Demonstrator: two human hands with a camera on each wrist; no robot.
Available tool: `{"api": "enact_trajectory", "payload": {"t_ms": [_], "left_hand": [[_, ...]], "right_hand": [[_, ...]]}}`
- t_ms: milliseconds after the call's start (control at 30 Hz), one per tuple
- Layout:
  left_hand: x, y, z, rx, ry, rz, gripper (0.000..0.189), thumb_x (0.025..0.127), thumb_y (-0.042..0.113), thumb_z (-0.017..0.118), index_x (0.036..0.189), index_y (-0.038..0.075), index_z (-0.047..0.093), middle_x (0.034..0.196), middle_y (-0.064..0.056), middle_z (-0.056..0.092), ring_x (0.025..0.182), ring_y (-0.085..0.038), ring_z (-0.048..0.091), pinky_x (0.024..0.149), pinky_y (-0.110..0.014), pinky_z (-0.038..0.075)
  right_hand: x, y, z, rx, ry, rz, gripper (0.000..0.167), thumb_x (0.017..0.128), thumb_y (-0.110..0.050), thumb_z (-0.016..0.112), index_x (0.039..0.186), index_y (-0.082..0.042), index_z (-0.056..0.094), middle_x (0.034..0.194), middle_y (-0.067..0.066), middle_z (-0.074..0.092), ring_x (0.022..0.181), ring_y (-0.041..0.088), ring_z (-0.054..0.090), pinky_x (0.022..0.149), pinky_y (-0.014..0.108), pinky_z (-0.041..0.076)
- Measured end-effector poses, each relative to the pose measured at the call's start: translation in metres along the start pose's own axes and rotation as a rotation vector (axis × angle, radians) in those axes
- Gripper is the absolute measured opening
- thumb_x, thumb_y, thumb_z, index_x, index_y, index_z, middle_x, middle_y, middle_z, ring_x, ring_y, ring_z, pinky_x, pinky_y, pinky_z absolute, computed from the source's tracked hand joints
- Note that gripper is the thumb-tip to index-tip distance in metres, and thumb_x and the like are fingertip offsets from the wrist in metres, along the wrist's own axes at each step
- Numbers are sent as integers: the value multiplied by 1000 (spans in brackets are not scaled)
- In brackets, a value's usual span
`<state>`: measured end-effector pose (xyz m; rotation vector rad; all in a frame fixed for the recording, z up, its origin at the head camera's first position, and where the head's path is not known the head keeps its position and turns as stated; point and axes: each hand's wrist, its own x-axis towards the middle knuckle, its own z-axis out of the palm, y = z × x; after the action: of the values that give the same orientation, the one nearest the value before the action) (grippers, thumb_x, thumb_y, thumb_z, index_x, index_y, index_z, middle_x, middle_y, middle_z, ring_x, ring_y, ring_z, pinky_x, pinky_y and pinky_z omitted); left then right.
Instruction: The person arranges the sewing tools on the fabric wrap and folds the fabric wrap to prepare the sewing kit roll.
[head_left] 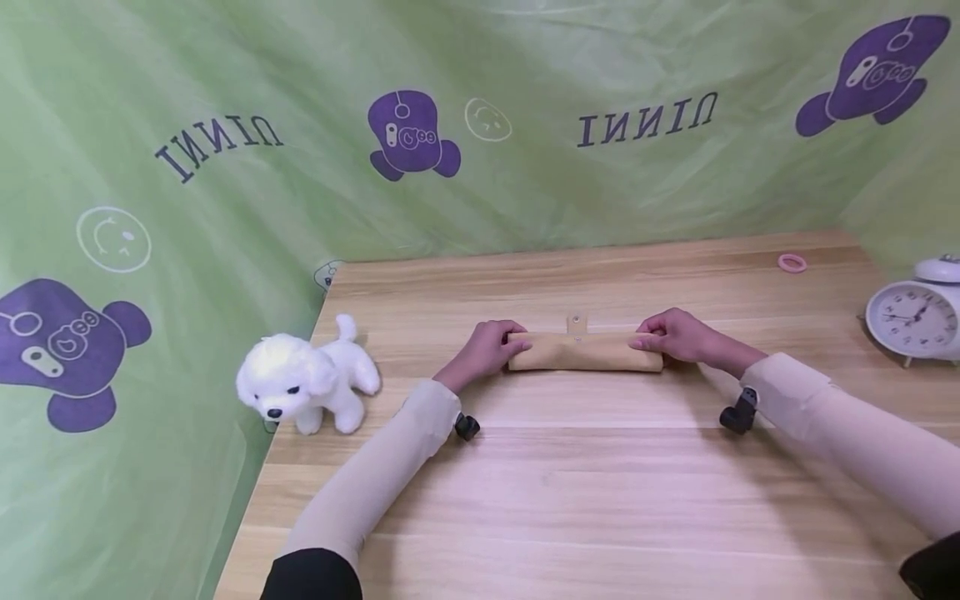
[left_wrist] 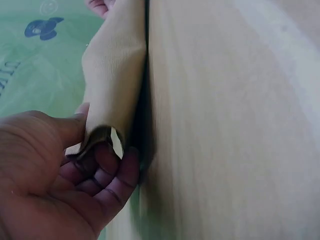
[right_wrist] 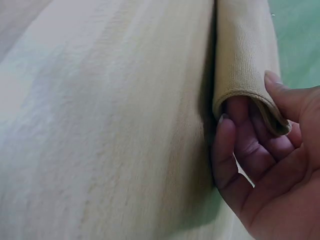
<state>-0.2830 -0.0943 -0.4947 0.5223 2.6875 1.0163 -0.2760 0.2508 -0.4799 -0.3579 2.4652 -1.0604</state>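
A tan, leather-like folded pouch (head_left: 581,354) lies lengthwise across the wooden table, its small snap tab (head_left: 577,324) sticking out at the far side. My left hand (head_left: 491,346) pinches its left end, thumb on top. In the left wrist view, that hand's fingers (left_wrist: 106,160) curl into the open, rolled end. At the other end my right hand (head_left: 678,335) grips the pouch the same way. The right wrist view shows the thumb on the outside and fingers (right_wrist: 245,130) tucked inside the fold. The material bulges slightly between the two hands.
A white plush dog (head_left: 315,379) stands on the table (head_left: 600,500) at the left. At the right are a white alarm clock (head_left: 911,317) and, farther back, a small pink ring (head_left: 792,263). A green patterned cloth (head_left: 525,200) hangs behind the table.
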Motion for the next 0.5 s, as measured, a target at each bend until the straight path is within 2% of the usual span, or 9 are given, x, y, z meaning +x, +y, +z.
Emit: {"api": "enact_trajectory", "payload": {"t_ms": [67, 200, 367, 500], "left_hand": [[3, -2, 0, 7, -11, -14, 29, 95, 29, 69, 117, 10, 73, 65, 2, 56, 57, -8, 46, 63, -21, 43], [7, -2, 0, 30, -17, 0, 30, 95, 29, 69, 120, 11, 72, 64, 4, 50, 59, -8, 44, 63, -21, 40], [7, -4, -1, 7, -44, 49, 32, 98, 25, 66, 129, 18, 66, 62, 4, 45, 56, -9, 43, 61, -22, 39], [4, -8, -3, -46, -33, 77, 34, 100, 20, 62, 134, 21, 64, 62, 2, 44, 57, -9, 42, 62, -22, 38]], "right_hand": [[1, 1, 0, 31, -17, 36, 28, 97, -26, 66, 98, 2, 71, 58, -8, 56, 50, 4, 50, 50, 22, 43], [2, -1, -1, 57, -32, 77, 33, 99, -26, 64, 104, 6, 68, 56, -6, 57, 49, 9, 56, 50, 26, 51], [3, -4, 1, 64, -27, 105, 34, 99, -28, 64, 106, 5, 67, 55, -7, 53, 50, 10, 54, 51, 27, 51], [4, -5, 2, 76, -19, 129, 36, 100, -30, 63, 109, 5, 65, 58, -7, 53, 52, 10, 53, 52, 27, 48]]}}
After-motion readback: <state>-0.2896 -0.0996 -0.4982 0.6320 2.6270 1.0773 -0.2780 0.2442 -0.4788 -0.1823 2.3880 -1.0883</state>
